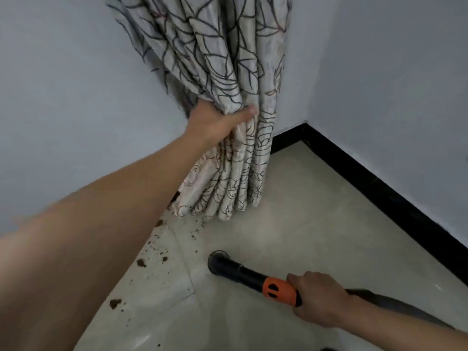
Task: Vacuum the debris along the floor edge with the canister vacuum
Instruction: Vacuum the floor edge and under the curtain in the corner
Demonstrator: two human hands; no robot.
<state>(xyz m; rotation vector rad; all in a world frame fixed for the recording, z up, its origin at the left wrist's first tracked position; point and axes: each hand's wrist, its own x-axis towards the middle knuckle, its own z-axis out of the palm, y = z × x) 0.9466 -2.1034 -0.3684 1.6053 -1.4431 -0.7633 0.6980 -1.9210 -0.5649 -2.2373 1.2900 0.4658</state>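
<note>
Along the left wall (63, 84), brown debris (141, 262) is lying scattered over the pale floor (291, 224), in crumbs and a few larger clumps, running from the near tiles up to the hem of the curtain (228, 72). The left arm is reaching in from the lower left, and the left hand (215, 122) is clutching the bunched folds of the curtain, thumb lying across the front of the cloth. The curtain is hanging in the corner, its hem sitting close to the floor; whether it is touching cannot be told. Just right of the debris, the black nozzle (219, 262) of the vacuum is pointing its round mouth down at the floor, apart from the nearest crumbs. An orange collar (278, 291) is joining the nozzle to the handle, where the right hand (321, 300) is wrapping its fingers around the tube. The dark hose (395, 304) is trailing off to the lower right. A black baseboard (367, 178) is running along the right wall.
</note>
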